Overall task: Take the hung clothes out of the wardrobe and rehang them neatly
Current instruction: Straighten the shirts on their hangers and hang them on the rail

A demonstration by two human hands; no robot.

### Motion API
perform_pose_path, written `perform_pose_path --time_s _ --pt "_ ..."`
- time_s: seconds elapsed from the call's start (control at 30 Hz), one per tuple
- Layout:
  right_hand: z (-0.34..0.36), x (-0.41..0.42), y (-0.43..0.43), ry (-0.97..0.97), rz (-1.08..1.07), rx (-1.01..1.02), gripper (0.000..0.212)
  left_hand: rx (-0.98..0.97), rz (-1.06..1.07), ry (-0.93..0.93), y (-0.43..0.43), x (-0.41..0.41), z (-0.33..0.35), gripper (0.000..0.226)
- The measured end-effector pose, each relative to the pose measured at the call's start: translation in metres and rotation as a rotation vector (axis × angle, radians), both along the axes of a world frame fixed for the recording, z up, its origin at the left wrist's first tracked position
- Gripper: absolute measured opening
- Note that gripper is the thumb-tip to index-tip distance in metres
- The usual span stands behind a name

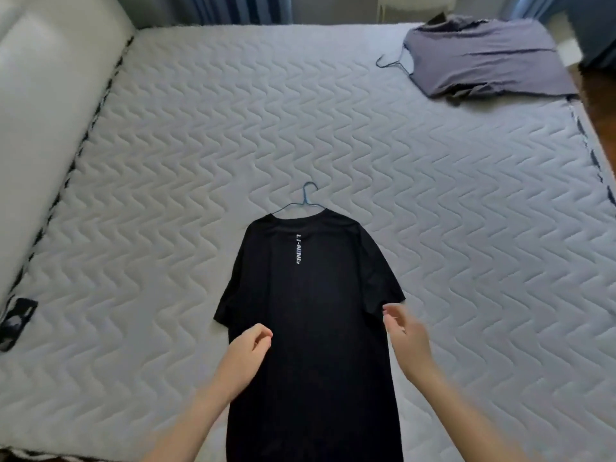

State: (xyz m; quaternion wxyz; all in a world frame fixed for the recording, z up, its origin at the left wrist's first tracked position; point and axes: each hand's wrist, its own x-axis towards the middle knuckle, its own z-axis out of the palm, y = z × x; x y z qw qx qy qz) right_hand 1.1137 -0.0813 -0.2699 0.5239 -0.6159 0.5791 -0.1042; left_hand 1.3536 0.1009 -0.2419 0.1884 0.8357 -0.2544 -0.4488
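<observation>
A black T-shirt point(310, 315) with white lettering down its back lies flat on the quilted mattress point(166, 195), its collar pointing away from me. A thin blue wire hanger point(308, 198) is inside it, with the hook sticking out past the collar. My left hand point(248, 353) hovers over the shirt's left edge, below the left sleeve, fingers loosely curled and holding nothing. My right hand point(405, 338) is at the shirt's right edge beside the right sleeve, fingers apart and slightly blurred.
A grey-purple shirt point(483, 58) on another wire hanger point(393, 63) lies at the mattress's far right corner. A padded white headboard point(43, 111) runs along the left. A small dark object point(15, 320) sits at the left edge. Wooden floor point(596, 105) shows on the right.
</observation>
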Motion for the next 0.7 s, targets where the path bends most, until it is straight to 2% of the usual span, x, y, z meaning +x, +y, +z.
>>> perform_pose_path --time_s 0.1,0.17,0.3,0.43,0.53,0.63,0.7 --pt "-0.057 0.042 -0.017 0.051 0.034 -0.091 0.037 -0.023 -0.154 -0.087 -0.071 0.066 -0.058 0.011" --pt "-0.104 0.066 -0.028 0.104 0.098 -0.192 0.044 -0.062 -0.184 -0.138 -0.119 0.101 -0.104 0.013" --pt "-0.207 0.103 -0.045 0.271 0.242 -0.417 0.054 -0.138 -0.176 -0.279 -0.209 0.152 -0.196 0.032" --pt "-0.281 0.117 -0.05 0.41 0.386 -0.566 0.057 -0.161 -0.247 -0.512 -0.275 0.185 -0.267 0.046" --pt "-0.315 0.115 -0.049 0.437 0.382 -0.667 0.059 -0.135 -0.271 -0.743 -0.309 0.202 -0.304 0.048" --pt "-0.327 0.117 -0.05 0.409 0.345 -0.73 0.059 -0.115 -0.323 -0.89 -0.32 0.218 -0.321 0.035" --pt "-0.327 0.116 -0.048 0.399 0.349 -0.741 0.059 -0.154 -0.31 -0.869 -0.32 0.225 -0.322 0.021"
